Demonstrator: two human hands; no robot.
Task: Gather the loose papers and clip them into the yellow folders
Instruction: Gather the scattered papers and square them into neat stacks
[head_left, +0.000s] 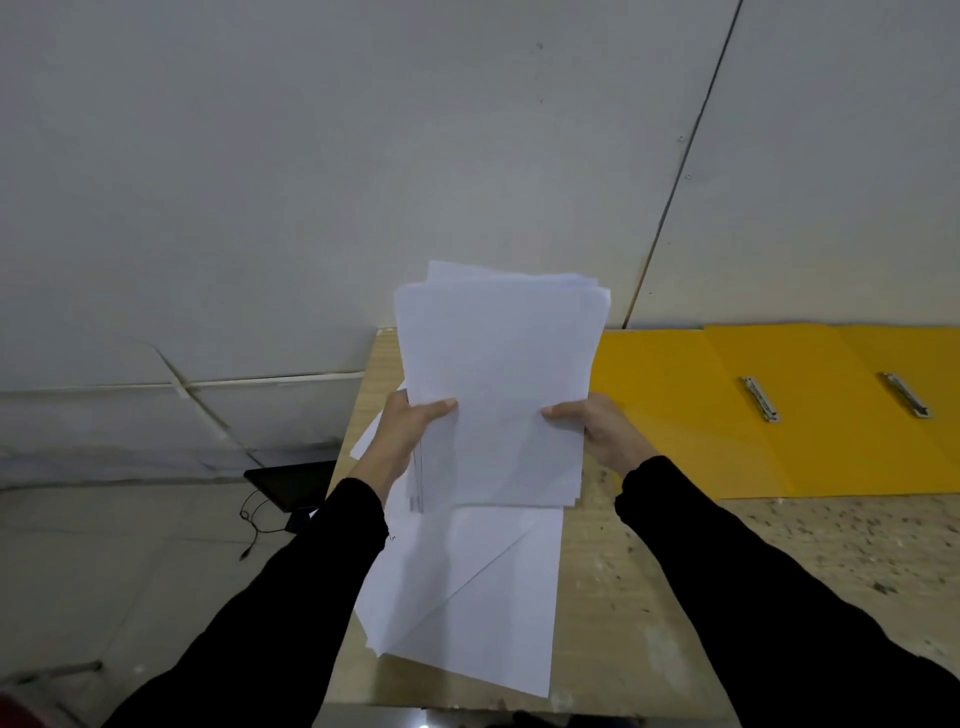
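- A black flat device (291, 486) with a thin cable lies on the floor left of the table; no marking on it can be read.
- The left hand (402, 436), in a black sleeve, pinches the lower left edge of the paper stack. Its thumb presses flat on the front sheet, and its fingers are hidden behind the stack.
- The paper stack (498, 384) is held up above the left end of the wooden table (649, 597), between the two hands.
  - Its long axis runs away from the person, with the far short edge raised toward the grey wall.
  - The top edges are uneven and slightly fanned.
  - The front sheet is plain white.
  - Small dark marks along the sheet edges near the left wrist are too small to read.
- Loose white sheets (467, 597) lie overlapped on the table under and in front of the stack, their long sides pointing roughly away from the person.
- The right hand (597, 434) pinches the stack's lower right edge in the same way, thumb on the front and fingers out of sight behind.
- The yellow folders (675, 410) lie open, flat and overlapping at the far right of the table, against the wall.
- Two metal clips (761, 399) sit on the folders, well apart, each long axis slanting from far left to near right.
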